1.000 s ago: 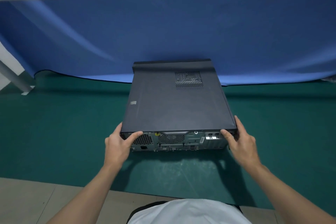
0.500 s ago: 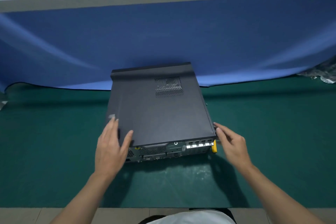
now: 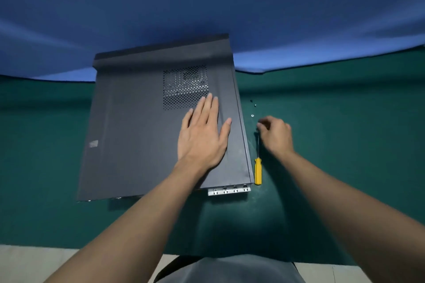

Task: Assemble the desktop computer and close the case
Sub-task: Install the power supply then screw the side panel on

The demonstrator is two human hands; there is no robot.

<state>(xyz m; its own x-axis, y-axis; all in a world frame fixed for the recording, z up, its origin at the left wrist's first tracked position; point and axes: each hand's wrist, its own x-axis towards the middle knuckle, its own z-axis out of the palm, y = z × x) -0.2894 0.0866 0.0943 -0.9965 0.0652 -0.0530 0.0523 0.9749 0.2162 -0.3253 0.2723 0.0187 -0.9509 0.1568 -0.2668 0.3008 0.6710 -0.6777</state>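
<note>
While the green counter [image 3: 345, 145] carries the closed computer case [image 3: 138, 133] lying flat, the left grip [image 3: 202, 138] presses straight fingers on top of it near its right edge. The right grip [image 3: 277, 135], fingers curled, whether pinching anything unclear, hovers beside the yellow screwdriver [image 3: 258, 170], which lies along that edge, handle nearward. Loose screws [image 3: 252, 115] lie just beyond its fingertips, with open counter rightward.

A computer case [image 3: 138, 133] is laid on a green mat [image 3: 46, 145]; a screwdriver [image 3: 258, 173] and screws [image 3: 252, 115] are placed beside its right edge.
</note>
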